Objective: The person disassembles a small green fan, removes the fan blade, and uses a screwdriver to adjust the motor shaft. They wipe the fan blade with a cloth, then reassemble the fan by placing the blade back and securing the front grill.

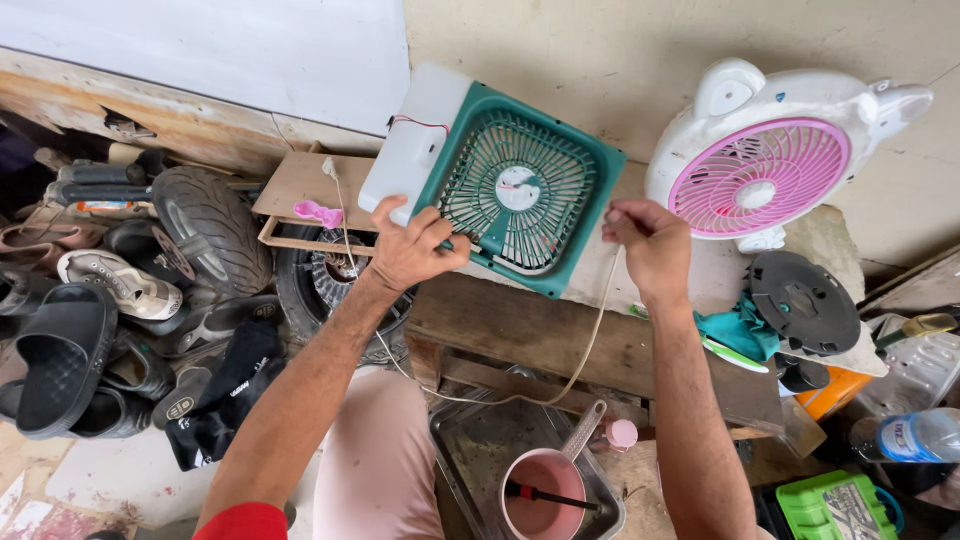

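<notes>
A square fan with a teal grille and white housing [520, 185] leans tilted on a wooden bench [545, 335]. My left hand [412, 245] grips the fan's lower left edge. At the fan's right side, my right hand [650, 243] pinches a thin beige cord [585, 350] between its fingers. The cord hangs down in a loop under the bench front and runs back up to the left behind my left arm. A thin red wire [420, 122] shows on the white housing.
A white and pink round fan [765, 165] stands at the right beside a black round disc [805, 300]. Shoes [115, 285] and tyres [210, 225] pile at the left. Below sit a metal tray [480, 445] with a pink pot [545, 490], a green case [835, 505] and a plastic bottle [910, 435].
</notes>
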